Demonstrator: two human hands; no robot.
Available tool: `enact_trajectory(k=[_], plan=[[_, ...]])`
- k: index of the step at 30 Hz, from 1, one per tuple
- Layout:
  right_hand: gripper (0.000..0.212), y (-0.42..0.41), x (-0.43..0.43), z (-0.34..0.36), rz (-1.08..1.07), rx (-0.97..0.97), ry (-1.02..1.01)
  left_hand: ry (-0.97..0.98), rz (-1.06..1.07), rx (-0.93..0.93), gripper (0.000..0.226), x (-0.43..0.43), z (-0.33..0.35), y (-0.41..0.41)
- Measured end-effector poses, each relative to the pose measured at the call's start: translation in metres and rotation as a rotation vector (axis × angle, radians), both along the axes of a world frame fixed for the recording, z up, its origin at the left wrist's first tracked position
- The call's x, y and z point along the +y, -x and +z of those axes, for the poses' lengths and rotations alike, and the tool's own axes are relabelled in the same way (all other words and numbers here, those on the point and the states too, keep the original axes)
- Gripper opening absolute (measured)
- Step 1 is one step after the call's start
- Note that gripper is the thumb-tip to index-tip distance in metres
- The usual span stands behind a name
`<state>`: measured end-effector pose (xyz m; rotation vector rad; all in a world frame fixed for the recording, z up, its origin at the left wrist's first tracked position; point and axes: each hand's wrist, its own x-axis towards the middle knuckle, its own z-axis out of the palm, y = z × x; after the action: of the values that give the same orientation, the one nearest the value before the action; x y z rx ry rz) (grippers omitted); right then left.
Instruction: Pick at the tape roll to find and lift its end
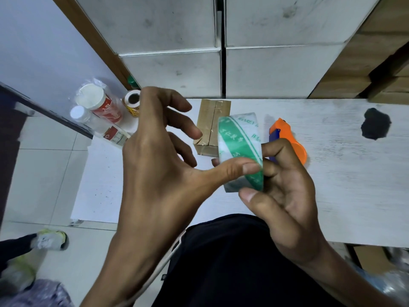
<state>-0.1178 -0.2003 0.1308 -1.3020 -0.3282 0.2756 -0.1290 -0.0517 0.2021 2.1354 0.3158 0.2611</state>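
My right hand point(285, 196) grips a roll of clear tape point(238, 138) printed with green bands and lettering, held on edge above the white table point(343, 185). The thumb of my left hand point(159, 156) presses on the roll's lower rim, while its other fingers spread loosely curled above the table. Just behind the roll a small brown cardboard box point(210, 122), sealed with clear tape, lies on the table. An orange and blue tape cutter point(287, 134) sits to the right of the roll, partly hidden by my right fingers.
At the table's left end lie wrapped bottles with white caps and red labels point(97, 107) and a small label roll point(132, 100). A black stain point(375, 124) marks the right. White cartons point(177, 52) and brown boxes point(376, 63) stack behind. Another person's shoe point(51, 239) stands on the floor tiles.
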Motion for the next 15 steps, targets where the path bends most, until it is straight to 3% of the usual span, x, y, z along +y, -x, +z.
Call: enact_trajectory(k=[5, 10, 15], plan=[[0.026, 0.001, -0.001, -0.003, -0.028, 0.049, 0.032, 0.027, -0.06, 0.026, 0.092, 0.002, -0.009, -0.004], [0.027, 0.0, 0.004, 0.005, -0.039, 0.069, -0.024, 0.176, -0.173, -0.018, 0.095, 0.01, -0.016, -0.001], [0.027, -0.002, 0.004, 0.003, -0.042, 0.097, -0.018, 0.138, -0.259, -0.046, 0.095, 0.013, -0.018, -0.001]])
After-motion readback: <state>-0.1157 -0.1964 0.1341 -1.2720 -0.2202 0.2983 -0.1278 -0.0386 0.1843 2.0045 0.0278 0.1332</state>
